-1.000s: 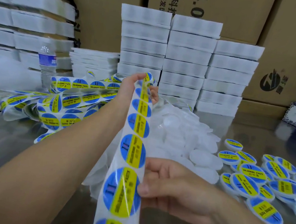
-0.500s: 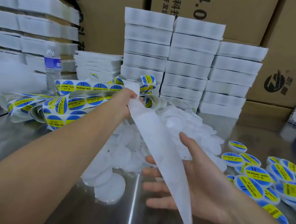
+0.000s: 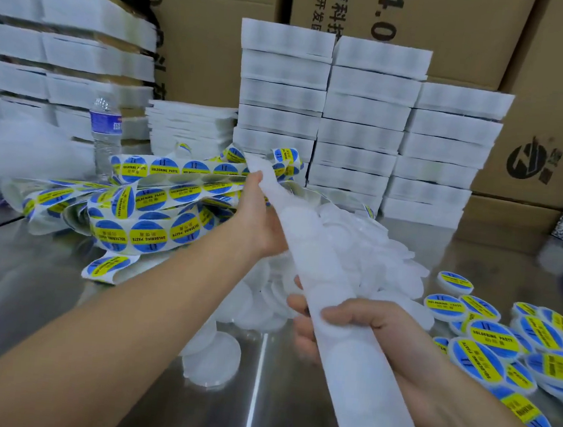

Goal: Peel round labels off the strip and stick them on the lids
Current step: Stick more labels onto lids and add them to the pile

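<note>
A long white label strip point(image 3: 307, 250) runs slantwise from the upper middle to the bottom edge, its blank back toward me. My left hand point(image 3: 259, 218) grips its upper part. My right hand point(image 3: 362, 327) has its fingers curled round the strip lower down. Under the strip lies a heap of plain white round lids point(image 3: 366, 245). Lids with blue and yellow round labels point(image 3: 491, 337) lie spread at the right. More strip with blue and yellow labels point(image 3: 150, 207) is piled at the left.
Stacks of white foam trays point(image 3: 361, 117) stand behind the lids, with more point(image 3: 65, 54) at the far left. A water bottle point(image 3: 105, 131) stands behind the label pile. Cardboard boxes point(image 3: 559, 102) line the back. The table point(image 3: 25, 292) is shiny metal.
The strip has turned from its label side to its blank back. My right hand opened, then closed round the strip lower down. My left hand dropped a little with the strip's top.
</note>
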The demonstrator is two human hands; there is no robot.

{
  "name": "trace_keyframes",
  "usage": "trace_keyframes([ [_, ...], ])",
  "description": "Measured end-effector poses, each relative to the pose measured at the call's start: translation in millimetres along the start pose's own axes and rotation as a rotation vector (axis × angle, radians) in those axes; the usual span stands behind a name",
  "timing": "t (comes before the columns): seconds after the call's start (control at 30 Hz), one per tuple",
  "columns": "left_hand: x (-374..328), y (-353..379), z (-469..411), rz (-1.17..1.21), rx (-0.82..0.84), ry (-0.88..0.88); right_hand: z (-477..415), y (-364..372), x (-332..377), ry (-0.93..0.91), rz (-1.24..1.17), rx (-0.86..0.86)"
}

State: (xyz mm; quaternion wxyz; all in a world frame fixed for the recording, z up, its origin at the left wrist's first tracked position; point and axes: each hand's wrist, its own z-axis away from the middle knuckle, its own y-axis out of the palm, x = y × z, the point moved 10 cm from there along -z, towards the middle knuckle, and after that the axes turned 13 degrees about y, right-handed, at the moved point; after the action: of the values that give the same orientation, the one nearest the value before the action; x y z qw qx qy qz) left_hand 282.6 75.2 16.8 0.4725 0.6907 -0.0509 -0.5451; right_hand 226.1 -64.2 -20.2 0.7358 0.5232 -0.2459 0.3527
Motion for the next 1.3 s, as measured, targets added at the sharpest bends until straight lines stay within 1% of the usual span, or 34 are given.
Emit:
trace_keyframes([
  [0.07, 9.6, -4.9, 9.1, -0.230, 0.046, -0.009, 4.1, -9.9, 11.7, -0.085, 0.002, -0.096],
  [0.13, 14.4, -7.1, 16.8, -0.446, 0.097, 0.001, 6.2, -13.9, 20.6, -0.137, -0.005, -0.124],
  [0.2, 6.6, -8.2, 21.4, -0.500, 0.080, 0.045, 4.6, -15.9, 18.9, -0.105, 0.038, -0.135],
  [0.27, -14.3, -11.8, 18.7, -0.455, 0.010, 0.127, 1.7, -15.8, 9.2, -0.019, 0.096, -0.114],
  [0.33, -40.3, -23.0, 13.9, -0.399, -0.100, 0.207, 2.1, -9.7, -2.0, 0.085, 0.150, -0.038],
  [0.4, -60.6, -38.1, 10.4, -0.307, -0.178, 0.256, 6.7, -2.1, -11.5, 0.175, 0.262, 0.039],
  [0.47, -72.3, -56.0, 6.9, -0.150, -0.228, 0.258, 13.7, 2.6, -20.1, 0.260, 0.403, 0.100],
  [0.53, -78.0, -74.4, 6.2, 0.089, -0.260, 0.262, 20.7, 3.3, -28.7, 0.344, 0.542, 0.130],
  [0.57, -80.6, -82.5, 5.8, 0.216, -0.269, 0.278, 23.2, 1.2, -30.6, 0.369, 0.617, 0.109],
  [0.6, -83.4, -89.1, 5.5, 0.281, -0.265, 0.301, 24.7, -2.2, -29.8, 0.370, 0.684, 0.066],
  [0.63, -84.4, -91.5, 5.5, 0.282, -0.235, 0.315, 24.6, -6.6, -26.1, 0.347, 0.727, 0.006],
  [0.7, -77.3, -82.8, 10.3, 0.190, -0.134, 0.309, 23.0, -15.4, -14.4, 0.265, 0.731, -0.133],
  [0.73, -71.4, -78.1, 14.7, 0.159, -0.128, 0.294, 23.6, -16.2, -8.2, 0.210, 0.723, -0.188],
  [0.77, -66.4, -73.7, 21.4, 0.145, -0.159, 0.289, 24.6, -14.2, -1.9, 0.145, 0.749, -0.225],
  [0.87, -54.6, -59.8, 43.7, 0.106, -0.247, 0.324, 30.3, 3.6, 20.5, -0.122, 0.986, -0.299],
  [0.93, -41.6, -44.7, 60.3, 0.065, -0.202, 0.328, 33.1, 5.6, 33.0, -0.272, 1.112, -0.406],
  [0.97, -32.0, -36.2, 69.4, -0.015, -0.153, 0.316, 34.3, 0.9, 37.4, -0.317, 1.150, -0.498],
  [1.03, -10.1, -22.8, 86.5, -0.268, -0.064, 0.282, 38.0, -7.7, 44.3, -0.394, 1.235, -0.699],
  [1.1, 7.7, -15.3, 97.4, -0.458, -0.005, 0.237, 39.0, -9.6, 44.3, -0.424, 1.354, -0.822],
  [1.2, 32.3, -8.8, 100.2, -0.695, 0.153, 0.132, 34.0, -12.5, 37.1, -0.353, 1.494, -0.894],
  [1.27, 40.6, -11.8, 97.0, -0.733, 0.196, 0.111, 32.4, -12.8, 34.9, -0.342, 1.515, -0.898],
  [1.3, 40.5, -15.0, 95.9, -0.721, 0.178, 0.123, 32.7, -12.9, 35.9, -0.358, 1.486, -0.886],
])
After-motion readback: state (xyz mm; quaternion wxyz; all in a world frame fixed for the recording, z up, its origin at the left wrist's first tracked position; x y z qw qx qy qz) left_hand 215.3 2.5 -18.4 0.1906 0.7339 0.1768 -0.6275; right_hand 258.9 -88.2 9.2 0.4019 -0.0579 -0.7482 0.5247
